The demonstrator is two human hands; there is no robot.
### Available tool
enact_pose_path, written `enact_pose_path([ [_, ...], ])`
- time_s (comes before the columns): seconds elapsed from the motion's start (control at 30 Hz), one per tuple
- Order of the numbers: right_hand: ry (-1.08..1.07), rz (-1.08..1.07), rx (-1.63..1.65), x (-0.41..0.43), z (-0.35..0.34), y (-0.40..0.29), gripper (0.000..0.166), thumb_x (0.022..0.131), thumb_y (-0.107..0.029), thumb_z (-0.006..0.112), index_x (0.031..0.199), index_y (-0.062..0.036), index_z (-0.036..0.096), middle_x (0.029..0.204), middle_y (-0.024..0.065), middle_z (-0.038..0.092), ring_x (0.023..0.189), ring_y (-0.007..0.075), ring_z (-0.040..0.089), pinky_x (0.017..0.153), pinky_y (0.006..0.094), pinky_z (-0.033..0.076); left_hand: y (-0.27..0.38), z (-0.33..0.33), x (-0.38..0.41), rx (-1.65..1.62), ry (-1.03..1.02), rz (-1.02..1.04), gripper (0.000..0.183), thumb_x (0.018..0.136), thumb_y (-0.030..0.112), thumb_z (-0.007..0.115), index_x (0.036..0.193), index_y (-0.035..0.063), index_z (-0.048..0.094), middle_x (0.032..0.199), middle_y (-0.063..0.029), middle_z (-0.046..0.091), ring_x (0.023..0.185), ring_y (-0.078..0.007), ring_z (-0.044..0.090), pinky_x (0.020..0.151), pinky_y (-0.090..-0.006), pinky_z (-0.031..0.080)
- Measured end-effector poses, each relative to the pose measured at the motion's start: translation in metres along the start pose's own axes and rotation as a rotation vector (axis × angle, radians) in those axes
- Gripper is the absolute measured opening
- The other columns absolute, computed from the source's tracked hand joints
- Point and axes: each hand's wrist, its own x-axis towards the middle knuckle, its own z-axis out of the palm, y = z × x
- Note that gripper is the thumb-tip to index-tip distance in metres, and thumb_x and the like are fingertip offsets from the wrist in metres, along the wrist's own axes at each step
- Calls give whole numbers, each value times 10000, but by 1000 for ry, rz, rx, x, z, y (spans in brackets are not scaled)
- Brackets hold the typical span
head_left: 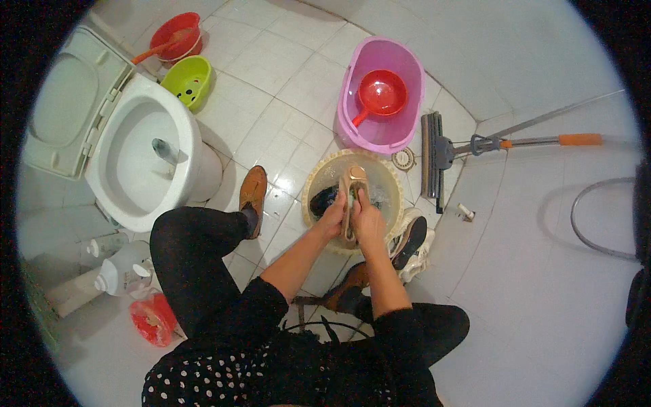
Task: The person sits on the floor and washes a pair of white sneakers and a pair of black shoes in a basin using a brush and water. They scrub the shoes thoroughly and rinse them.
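Both my hands hold a beige shoe (pixel 355 174) over a cream basin (pixel 309 170) with a scalloped rim. My left hand (pixel 333 216) grips the shoe's left side, and my right hand (pixel 368 219) is on its right side with fingers at the opening. Something pale green shows inside the shoe, partly hidden by my fingers. A dark, wet item (pixel 323 200) lies in the basin beside my left hand, and clear water or suds show to the right. White shoes with a dark sole (pixel 411 243) rest against the basin's lower right.
Beyond the basin stands a pink tub (pixel 348 91) holding a red dipper (pixel 382 93). A sponge mop (pixel 432 155) leans at the right wall near a floor drain (pixel 404 158). At left are a toilet (pixel 190 147), a green basin (pixel 202 81), a red basin (pixel 175 38) and white bottles (pixel 121 274).
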Motion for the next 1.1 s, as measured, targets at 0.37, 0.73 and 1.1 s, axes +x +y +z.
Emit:
enact_pose_path([
  [0.37,34,11,-51,-23,12,1,424,965,-314,488,1364,-171,516,897,269,653,771,437,641,695,510,506,10,-24,11,31,96,36,737,964,648,314,1389,57,432,1322,-84,542,1191,-255,519,1003,-422,437],
  [0.73,19,-91,11,-26,-1,4,394,957,-333,507,1334,-226,540,825,266,650,744,438,640,670,531,503,39,-6,-7,57,95,-102,738,953,662,305,1379,80,465,1271,-118,576,1141,-262,551,984,-421,451],
  [1.1,9,-186,91,-50,-43,7,392,950,-287,519,1325,-180,558,840,289,642,794,456,636,699,512,506,47,33,-28,5,-21,-111,800,890,723,336,1376,100,461,1291,-108,572,1146,-259,561,969,-415,476],
])
